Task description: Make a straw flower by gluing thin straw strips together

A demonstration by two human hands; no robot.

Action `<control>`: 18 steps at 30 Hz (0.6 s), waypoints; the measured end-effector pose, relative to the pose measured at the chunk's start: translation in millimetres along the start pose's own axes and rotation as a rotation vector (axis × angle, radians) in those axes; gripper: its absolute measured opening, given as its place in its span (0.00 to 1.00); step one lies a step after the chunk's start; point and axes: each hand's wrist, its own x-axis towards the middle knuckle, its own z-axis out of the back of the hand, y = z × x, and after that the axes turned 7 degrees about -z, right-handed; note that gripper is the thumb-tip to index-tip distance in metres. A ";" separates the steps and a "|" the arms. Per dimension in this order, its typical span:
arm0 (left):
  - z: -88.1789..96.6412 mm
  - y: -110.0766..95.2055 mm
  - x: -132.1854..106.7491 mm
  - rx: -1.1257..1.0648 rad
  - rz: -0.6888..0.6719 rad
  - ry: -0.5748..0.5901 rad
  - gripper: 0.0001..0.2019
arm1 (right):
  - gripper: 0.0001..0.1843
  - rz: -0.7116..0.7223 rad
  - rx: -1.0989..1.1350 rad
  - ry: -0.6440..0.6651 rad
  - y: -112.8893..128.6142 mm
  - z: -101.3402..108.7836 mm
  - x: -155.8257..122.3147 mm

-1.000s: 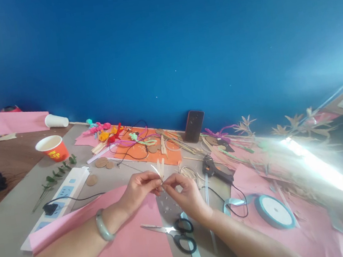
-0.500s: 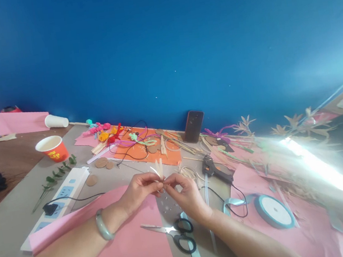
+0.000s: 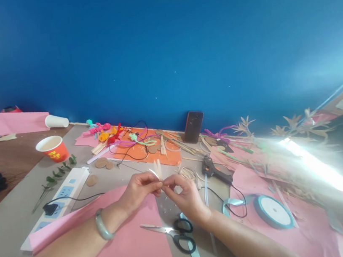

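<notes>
Both hands raised just above the surface, meeting at centre. Left hand [image 3: 138,188], grey bangle [image 3: 104,225] on its wrist, has thumb and forefinger pinched on the base of a small bunch of pale straw strips [image 3: 157,169]. Right hand [image 3: 183,192] pinches the same base from the other side, so the fingers [image 3: 167,183] of the two hands nearly touch. The strips stand up and fan slightly above the fingertips; only the lower ends are hidden in the pinch.

Below the hands: pink paper sheet [image 3: 127,245] under the left forearm, black-handled scissors [image 3: 177,232] lying open just beside it. Black glue gun [image 3: 215,170] near the right hand, teal ribbon spool [image 3: 274,212] farther right. White power strip [image 3: 62,195] and red paper cup [image 3: 51,148] well to the left. Dark phone [image 3: 193,126] leans against the blue wall.
</notes>
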 end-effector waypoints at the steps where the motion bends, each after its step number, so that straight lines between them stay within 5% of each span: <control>1: 0.4 -1.1 0.0 -0.001 -0.006 0.001 0.10 | 0.03 -0.003 0.007 -0.001 0.8 0.7 0.0; 7: 4.0 -3.9 0.9 -0.057 -0.016 0.029 0.09 | 0.04 0.033 0.121 -0.187 1.9 10.1 5.3; 9: 4.5 -4.6 0.4 -0.060 0.001 0.059 0.10 | 0.12 0.021 0.112 -0.207 2.2 14.0 8.4; 12: 3.2 -8.5 -2.1 -0.040 0.027 0.124 0.12 | 0.23 -0.009 0.081 -0.010 4.0 20.8 14.6; 15: 1.1 -13.7 -5.0 -0.055 0.044 0.169 0.12 | 0.07 -0.048 0.056 0.203 7.0 33.5 24.7; 18: 0.9 -15.3 -5.7 -0.097 0.038 0.179 0.12 | 0.10 -0.110 0.005 0.155 10.1 57.5 40.1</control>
